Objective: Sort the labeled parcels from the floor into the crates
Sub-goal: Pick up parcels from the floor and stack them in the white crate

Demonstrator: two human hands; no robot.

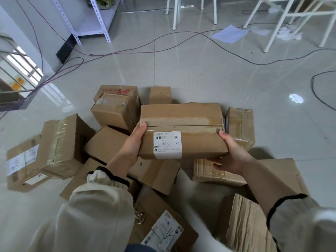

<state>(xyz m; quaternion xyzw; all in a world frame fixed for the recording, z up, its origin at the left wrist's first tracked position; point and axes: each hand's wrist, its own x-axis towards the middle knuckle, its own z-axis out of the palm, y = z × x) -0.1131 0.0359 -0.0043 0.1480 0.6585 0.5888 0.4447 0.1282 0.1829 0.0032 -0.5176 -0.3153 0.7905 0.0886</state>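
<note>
I hold a long brown cardboard parcel (181, 122) level above the pile, taped along its top seam. A white label (167, 144) reading "159-159" and "170" faces me. My left hand (133, 144) grips its left end, thumb on top. My right hand (231, 153) grips the right end, fingers underneath. Several more cardboard parcels lie heaped on the floor below, among them a labelled one (23, 160) at left and another (163, 228) near my knees. No crate is in view.
Dark cables (127, 51) snake across the glossy tiled floor beyond the pile. A white metal shelf rack (91, 20) stands at back left, white table legs (272, 33) at back right with loose paper (231, 34) on the floor. A railing (20, 70) is far left.
</note>
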